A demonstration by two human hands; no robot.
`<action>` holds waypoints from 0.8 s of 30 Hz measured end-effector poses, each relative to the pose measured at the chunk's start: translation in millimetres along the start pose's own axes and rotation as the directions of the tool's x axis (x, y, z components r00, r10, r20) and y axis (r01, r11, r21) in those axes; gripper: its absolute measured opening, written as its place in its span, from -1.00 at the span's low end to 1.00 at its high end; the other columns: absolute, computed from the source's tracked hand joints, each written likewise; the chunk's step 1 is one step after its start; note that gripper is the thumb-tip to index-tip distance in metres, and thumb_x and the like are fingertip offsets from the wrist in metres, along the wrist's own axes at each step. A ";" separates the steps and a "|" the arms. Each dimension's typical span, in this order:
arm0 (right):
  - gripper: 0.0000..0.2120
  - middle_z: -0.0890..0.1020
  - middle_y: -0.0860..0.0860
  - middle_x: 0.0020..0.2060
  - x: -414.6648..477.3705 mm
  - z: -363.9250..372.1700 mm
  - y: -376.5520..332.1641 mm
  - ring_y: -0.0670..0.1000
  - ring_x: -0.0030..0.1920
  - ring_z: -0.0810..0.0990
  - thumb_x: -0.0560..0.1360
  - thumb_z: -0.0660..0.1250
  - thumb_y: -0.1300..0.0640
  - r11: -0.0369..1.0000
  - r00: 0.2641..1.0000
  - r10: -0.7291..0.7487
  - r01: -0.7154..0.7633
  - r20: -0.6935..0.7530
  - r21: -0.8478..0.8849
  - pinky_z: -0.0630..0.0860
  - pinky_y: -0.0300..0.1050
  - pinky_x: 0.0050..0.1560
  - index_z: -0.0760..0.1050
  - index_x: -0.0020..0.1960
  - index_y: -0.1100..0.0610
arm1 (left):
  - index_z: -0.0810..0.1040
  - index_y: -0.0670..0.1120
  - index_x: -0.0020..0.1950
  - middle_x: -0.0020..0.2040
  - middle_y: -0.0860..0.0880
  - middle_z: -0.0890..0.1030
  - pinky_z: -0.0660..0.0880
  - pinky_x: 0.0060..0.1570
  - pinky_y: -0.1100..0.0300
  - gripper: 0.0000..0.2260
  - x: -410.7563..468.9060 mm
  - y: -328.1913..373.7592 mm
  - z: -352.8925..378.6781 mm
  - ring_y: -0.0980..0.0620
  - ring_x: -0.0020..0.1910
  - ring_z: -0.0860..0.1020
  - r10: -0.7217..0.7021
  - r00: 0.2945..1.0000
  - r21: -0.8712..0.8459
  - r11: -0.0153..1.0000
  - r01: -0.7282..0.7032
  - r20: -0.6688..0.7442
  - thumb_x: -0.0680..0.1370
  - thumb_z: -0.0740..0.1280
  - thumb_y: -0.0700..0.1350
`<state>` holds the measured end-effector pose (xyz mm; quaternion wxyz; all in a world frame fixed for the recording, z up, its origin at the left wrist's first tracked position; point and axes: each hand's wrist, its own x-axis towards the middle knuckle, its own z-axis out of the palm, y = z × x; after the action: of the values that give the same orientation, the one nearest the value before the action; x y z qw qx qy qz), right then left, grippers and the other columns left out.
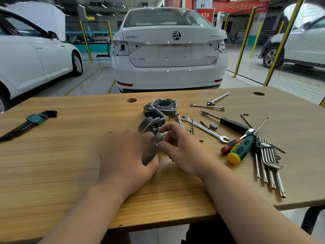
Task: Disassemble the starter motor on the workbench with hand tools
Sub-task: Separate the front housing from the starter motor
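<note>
well inboard, left hand (126, 155) and right hand (181, 148) grip starter motor (149, 124), wrench (205, 129) beside.

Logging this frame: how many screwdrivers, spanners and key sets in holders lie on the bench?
Screwdrivers: 3 (black-handled, green-and-yellow, red)
Spanners: 3 (long, slim, one partly behind the right hand)
Key sets in holders: 2 (left, right)
Total: 8

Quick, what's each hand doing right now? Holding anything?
Left hand: curled round a grey motor part, holding it.
Right hand: fingertips pinch the same part's top end; the detail there is blurred.
</note>
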<state>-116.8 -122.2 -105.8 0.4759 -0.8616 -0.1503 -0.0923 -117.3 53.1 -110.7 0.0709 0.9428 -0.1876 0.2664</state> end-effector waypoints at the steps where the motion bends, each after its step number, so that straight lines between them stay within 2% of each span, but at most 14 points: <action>1: -0.71 0.53 -0.15 -0.20 -0.2 0.2 0.3 -0.21 -0.18 0.53 0.54 0.37 0.11 1.000 1.000 -0.014 0.013 -0.002 -0.011 0.44 -0.31 -0.18 0.37 0.15 -0.17 | 0.57 0.08 0.21 0.05 -0.07 0.55 0.19 0.12 -0.01 -0.49 0.1 -0.2 0.5 -0.15 0.08 0.45 0.004 1.000 0.006 1.000 -0.004 -0.007 0.40 0.12 0.28; 3: -0.70 0.51 -0.17 -0.17 -0.4 1.7 -0.7 -0.19 -0.13 0.51 0.51 0.39 0.14 0.998 0.999 -0.039 0.039 -0.010 -0.041 0.50 -0.29 -0.12 0.40 0.11 -0.17 | 0.59 0.08 0.20 0.04 -0.08 0.55 0.19 0.12 -0.01 -0.51 0.5 -0.3 1.5 -0.17 0.06 0.46 0.008 1.000 0.013 1.000 -0.008 -0.016 0.41 0.13 0.26; 7: -0.70 0.52 -0.17 -0.12 0.0 4.6 -3.1 -0.20 -0.11 0.50 0.47 0.39 0.22 0.998 0.999 -0.047 0.046 -0.012 -0.050 0.47 -0.31 -0.09 0.43 0.03 -0.13 | 0.59 0.08 0.18 0.04 -0.08 0.54 0.18 0.16 -0.03 -0.52 0.4 -0.2 2.8 -0.17 0.07 0.47 0.004 1.000 0.015 1.000 -0.003 -0.019 0.41 0.13 0.25; 8: -0.71 0.53 -0.16 -0.12 0.4 5.1 -2.7 -0.18 -0.11 0.51 0.46 0.39 0.24 0.999 0.999 -0.040 0.040 -0.007 -0.031 0.50 -0.26 -0.07 0.43 0.01 -0.10 | 0.59 0.08 0.18 0.04 -0.08 0.54 0.18 0.16 -0.04 -0.53 -0.1 0.1 3.0 -0.17 0.07 0.46 0.004 1.000 0.013 1.000 -0.003 -0.021 0.41 0.13 0.26; 10: -0.77 0.56 -0.06 -0.13 2.2 6.1 -3.0 -0.04 -0.13 0.54 0.44 0.36 0.27 0.997 1.000 -0.009 0.009 -0.010 0.081 0.55 -0.01 -0.05 0.44 -0.03 -0.03 | 0.58 0.08 0.18 0.04 -0.07 0.54 0.18 0.16 -0.04 -0.53 -0.7 0.3 3.4 -0.16 0.07 0.46 0.004 1.000 0.007 1.000 -0.003 -0.025 0.41 0.14 0.26; 12: -0.84 0.56 0.00 -0.18 5.4 8.6 -4.7 0.02 -0.22 0.53 0.47 0.31 0.25 0.973 0.997 0.070 -0.061 -0.034 0.223 0.53 0.09 -0.15 0.46 -0.06 0.01 | 0.58 0.08 0.19 0.06 -0.07 0.54 0.17 0.18 -0.04 -0.52 -0.3 0.0 1.9 -0.16 0.08 0.46 0.005 1.000 0.011 1.000 -0.004 -0.016 0.42 0.12 0.27; 14: -0.89 0.55 0.00 -0.27 9.2 13.8 -5.0 0.00 -0.34 0.50 0.51 0.26 0.21 0.913 0.979 0.199 -0.168 -0.048 0.372 0.48 0.01 -0.33 0.48 -0.10 0.01 | 0.57 0.09 0.20 0.07 -0.07 0.54 0.16 0.20 -0.05 -0.51 -0.5 2.1 0.0 -0.17 0.10 0.46 -0.007 1.000 0.024 1.000 0.007 -0.002 0.41 0.11 0.27; 16: -0.90 0.54 0.02 -0.31 13.3 18.6 -5.6 0.00 -0.40 0.49 0.48 0.24 0.17 0.850 0.959 0.282 -0.228 -0.044 0.475 0.43 -0.06 -0.41 0.49 -0.13 0.00 | 0.55 0.07 0.17 0.07 -0.07 0.55 0.20 0.20 -0.09 -0.51 1.6 7.9 -2.6 -0.18 0.09 0.47 -0.022 0.999 0.038 0.999 0.021 0.023 0.40 0.09 0.26; 19: -0.88 0.58 -0.01 -0.30 15.3 21.3 -4.5 -0.01 -0.35 0.52 0.33 0.24 0.13 0.826 0.943 0.327 -0.256 -0.057 0.502 0.45 -0.04 -0.36 0.51 -0.21 -0.06 | 0.34 0.12 0.14 0.12 0.02 0.50 0.28 0.18 -0.11 -0.61 11.7 14.1 -6.4 -0.13 0.13 0.43 -0.041 0.988 0.090 0.996 0.028 0.148 0.45 0.03 0.29; 20: -0.88 0.58 -0.03 -0.31 15.1 21.4 -4.1 -0.02 -0.35 0.53 0.34 0.26 0.15 0.821 0.943 0.326 -0.249 -0.065 0.513 0.47 -0.04 -0.35 0.51 -0.22 -0.06 | 0.28 0.13 0.14 0.13 0.04 0.48 0.29 0.16 -0.09 -0.66 17.4 12.9 -5.7 -0.10 0.14 0.42 -0.035 0.984 0.096 0.995 0.018 0.175 0.48 0.04 0.28; 24: -0.83 0.58 0.01 -0.24 10.2 21.4 2.3 -0.01 -0.28 0.56 0.53 0.31 0.29 0.846 0.960 0.272 -0.203 -0.072 0.494 0.53 -0.05 -0.26 0.51 -0.10 0.03 | 0.27 0.11 0.18 0.05 0.01 0.39 0.30 -0.10 0.07 -0.65 35.9 4.0 -8.2 -0.05 0.11 0.41 0.052 0.967 0.105 0.991 -0.080 0.248 0.50 0.09 0.27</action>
<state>-106.1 -103.5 -116.0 0.6921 -0.7194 -0.0269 -0.0523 -94.5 39.9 -84.6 -0.0159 0.9641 -0.2108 0.1605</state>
